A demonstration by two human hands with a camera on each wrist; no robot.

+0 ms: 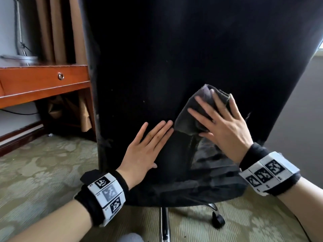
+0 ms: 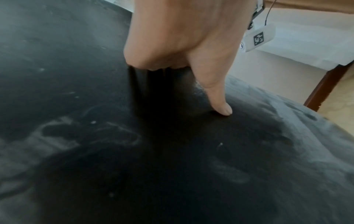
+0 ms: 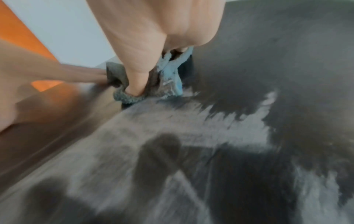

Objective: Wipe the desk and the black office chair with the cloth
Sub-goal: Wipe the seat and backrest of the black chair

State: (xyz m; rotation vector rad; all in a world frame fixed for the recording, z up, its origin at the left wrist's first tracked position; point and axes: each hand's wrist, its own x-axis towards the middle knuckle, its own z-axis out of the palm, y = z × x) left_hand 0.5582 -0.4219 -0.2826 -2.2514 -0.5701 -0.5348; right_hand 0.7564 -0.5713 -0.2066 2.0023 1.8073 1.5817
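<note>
I see tan curtains [image 1: 57, 32] hanging at the upper left, and I take them as my landmark. Just left of the curtains a thin cord [image 1: 19, 27] runs down the pale wall [image 1: 7, 23]. Below the curtains lies patterned green carpet [image 1: 43, 163]. Far right of the curtains, plain grey floor [image 1: 307, 110] shows.
</note>
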